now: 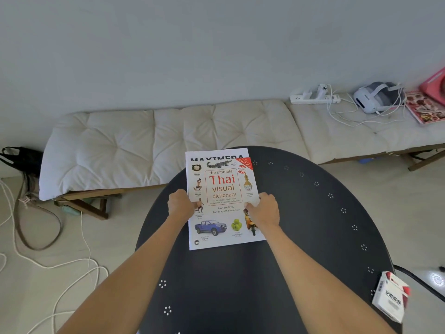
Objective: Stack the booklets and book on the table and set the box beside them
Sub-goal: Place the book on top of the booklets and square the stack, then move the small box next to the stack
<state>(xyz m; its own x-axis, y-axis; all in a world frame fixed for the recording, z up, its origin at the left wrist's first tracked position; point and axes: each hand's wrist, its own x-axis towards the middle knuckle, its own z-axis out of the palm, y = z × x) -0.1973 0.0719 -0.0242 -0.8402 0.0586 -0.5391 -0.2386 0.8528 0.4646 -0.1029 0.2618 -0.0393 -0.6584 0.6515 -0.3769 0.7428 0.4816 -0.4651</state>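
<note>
The dark round bench (301,237) carries a white box (391,300) at its near right edge, well apart from the book (222,201). The book lies on a booklet (216,151) at the far side. The left hand (180,204) and right hand (263,209) grasp the book's side edges, fingers (249,205) closed on it.
</note>
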